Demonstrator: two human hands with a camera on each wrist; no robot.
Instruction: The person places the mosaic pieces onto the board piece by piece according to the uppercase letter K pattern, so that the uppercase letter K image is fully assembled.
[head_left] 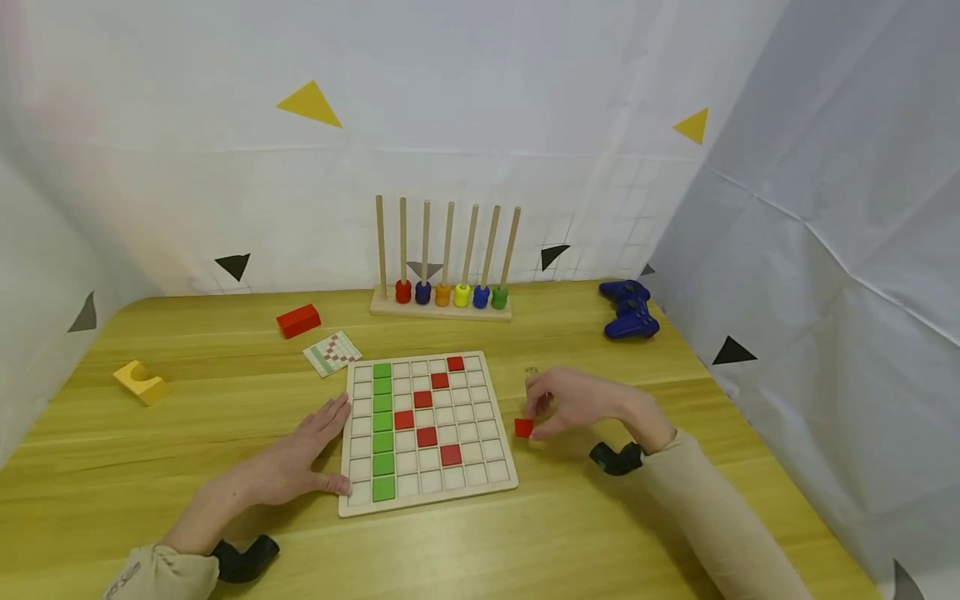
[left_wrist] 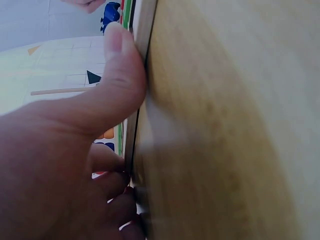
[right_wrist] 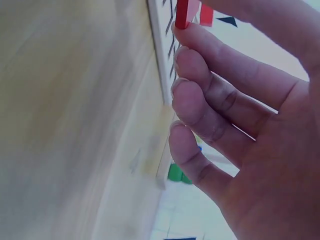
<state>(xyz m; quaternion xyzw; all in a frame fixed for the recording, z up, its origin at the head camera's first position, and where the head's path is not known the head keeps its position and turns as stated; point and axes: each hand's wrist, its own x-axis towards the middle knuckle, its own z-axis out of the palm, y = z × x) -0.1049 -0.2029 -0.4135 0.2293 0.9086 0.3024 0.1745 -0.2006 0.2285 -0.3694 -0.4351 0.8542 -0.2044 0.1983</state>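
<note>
A square wooden grid board (head_left: 467,412) lies in the middle of the table. On it, green tiles (head_left: 383,442) fill a column near the left side, and several red tiles (head_left: 427,437) form an angled shape pointing left. My left hand (head_left: 292,467) touches the board's left edge, fingers spread along it and thumb (left_wrist: 120,65) at the near corner. To the right of the board, my right hand (head_left: 581,404) pinches a loose red tile (head_left: 523,427) between thumb and index finger. The right wrist view shows this tile (right_wrist: 183,14) at the top, above the other bent fingers.
A pattern card (head_left: 332,353) lies behind the board's left corner, near a red block (head_left: 298,321). Far left is a notched yellow block (head_left: 141,382). A wooden peg stand (head_left: 442,311) with coloured beads stands at the back, and a blue game controller (head_left: 630,310) lies back right.
</note>
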